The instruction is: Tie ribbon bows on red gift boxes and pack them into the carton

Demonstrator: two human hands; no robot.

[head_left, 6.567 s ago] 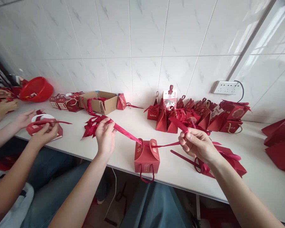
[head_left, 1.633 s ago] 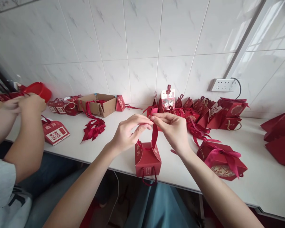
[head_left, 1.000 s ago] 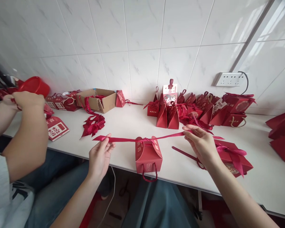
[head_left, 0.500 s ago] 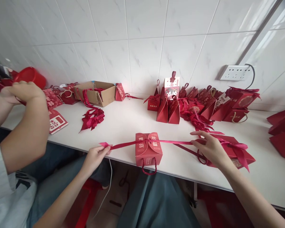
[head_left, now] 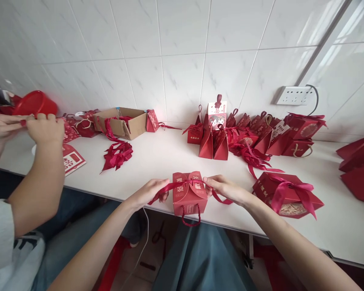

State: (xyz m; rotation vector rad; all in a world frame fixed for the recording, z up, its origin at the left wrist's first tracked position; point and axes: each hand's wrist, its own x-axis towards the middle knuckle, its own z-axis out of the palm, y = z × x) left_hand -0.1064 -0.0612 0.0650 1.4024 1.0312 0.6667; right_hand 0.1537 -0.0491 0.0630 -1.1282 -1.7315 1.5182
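A red gift box (head_left: 189, 200) with a rope handle hanging over its front stands at the near table edge. Across its top runs a dark red ribbon (head_left: 172, 186), passing through the closed round flaps. My left hand (head_left: 151, 192) pinches the ribbon just left of the box. On the right side, my right hand (head_left: 223, 188) grips the other part of the ribbon close to the box, and a loop of it hangs below the fingers. To the right lies a hexagonal red box (head_left: 267, 192) tied with a ribbon bow.
Several red boxes (head_left: 206, 145) line the wall side, beside a ribbon pile (head_left: 255, 157). A cardboard carton (head_left: 138, 125) and another ribbon heap (head_left: 118, 153) lie left. A co-worker's hands (head_left: 45, 127) work at far left, near a red bucket (head_left: 36, 103).
Both my hands have moved inward along the ribbon, from far out at either side to right beside the box. The co-worker's hands have lowered slightly.
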